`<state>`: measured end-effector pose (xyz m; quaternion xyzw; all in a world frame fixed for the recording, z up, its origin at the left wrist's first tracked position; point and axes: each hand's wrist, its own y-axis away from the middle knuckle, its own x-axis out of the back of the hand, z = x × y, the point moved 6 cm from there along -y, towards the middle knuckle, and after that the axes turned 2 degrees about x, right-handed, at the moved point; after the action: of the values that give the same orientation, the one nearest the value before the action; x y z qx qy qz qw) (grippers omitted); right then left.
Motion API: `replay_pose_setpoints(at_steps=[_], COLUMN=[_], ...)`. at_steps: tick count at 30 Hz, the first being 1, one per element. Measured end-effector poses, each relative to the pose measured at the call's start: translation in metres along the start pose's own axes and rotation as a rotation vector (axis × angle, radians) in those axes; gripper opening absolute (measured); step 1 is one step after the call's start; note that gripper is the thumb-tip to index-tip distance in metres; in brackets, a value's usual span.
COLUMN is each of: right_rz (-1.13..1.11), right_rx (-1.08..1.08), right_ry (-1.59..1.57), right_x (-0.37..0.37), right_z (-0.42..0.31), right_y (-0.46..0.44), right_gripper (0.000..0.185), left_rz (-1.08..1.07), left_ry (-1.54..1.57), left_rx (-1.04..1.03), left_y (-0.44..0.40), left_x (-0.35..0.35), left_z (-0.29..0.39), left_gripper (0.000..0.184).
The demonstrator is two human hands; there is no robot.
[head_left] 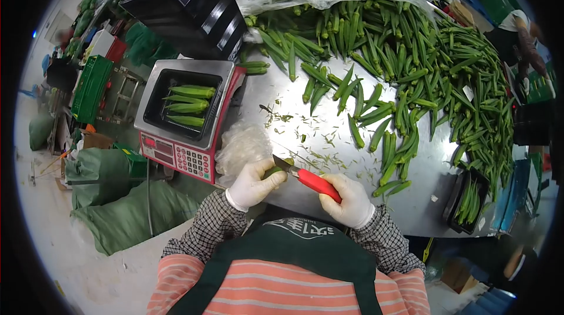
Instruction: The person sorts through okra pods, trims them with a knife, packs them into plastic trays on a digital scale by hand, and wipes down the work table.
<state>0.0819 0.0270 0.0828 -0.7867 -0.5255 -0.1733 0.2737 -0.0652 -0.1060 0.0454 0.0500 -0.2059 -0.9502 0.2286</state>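
- Okra pod (272, 171): in L hand (252, 184), fingers shut on it.
- Red knife (317, 184): gripped in R hand (351, 200), blade nr pod.
- Shiny worktop (261, 89): big okra heap (482, 89).
- Scale (157, 146) w/ okra tray (152, 109), L side.
- Room: green crate (92, 89), bags (135, 215).
- Pod part hid; can't tell if blade touches.

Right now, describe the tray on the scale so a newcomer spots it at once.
Left of the steel table stands a red-and-silver scale with a keypad. On its platform sits a shallow black tray with a few okra pods side by side. The other okra-filled black tray is at the table's right end.
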Motion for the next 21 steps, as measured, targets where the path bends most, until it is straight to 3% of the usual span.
replay_pose_setpoints(at_steps=[10, 13, 14, 19, 21], right_rz=[0.024, 0.101, 0.049, 0.118, -0.015], right_rx=[-0.074, -0.486, -0.597, -0.326, -0.39], right_ry=[0.043, 0.167, 0.087, 0.127, 0.14], right_x=[0.012, 0.021, 0.027, 0.012, -0.01], right_z=[0.002, 0.079, 0.085, 0.056, 0.059], right_y=[0.01, 0.04, 0.05, 0.034, 0.032], right_gripper=[0.027, 0.025, 0.026, 0.027, 0.032], left_rz=[0.014, -0.105, -0.106, -0.031, 0.038], left_ry=[-0.103, 0.1, -0.022, -0.304, -0.559], left_rx=[-0.139, -0.061, -0.185, -0.416, -0.602], left_y=[0.003, 0.021, 0.027, 0.026, 0.035], left_x=[-0.006, -0.005, -0.004, 0.001, 0.01], left_z=[0.016, 0.018, 0.031, 0.062, 0.085], left_gripper=[0.025, 0.027, 0.027, 0.03, 0.033])
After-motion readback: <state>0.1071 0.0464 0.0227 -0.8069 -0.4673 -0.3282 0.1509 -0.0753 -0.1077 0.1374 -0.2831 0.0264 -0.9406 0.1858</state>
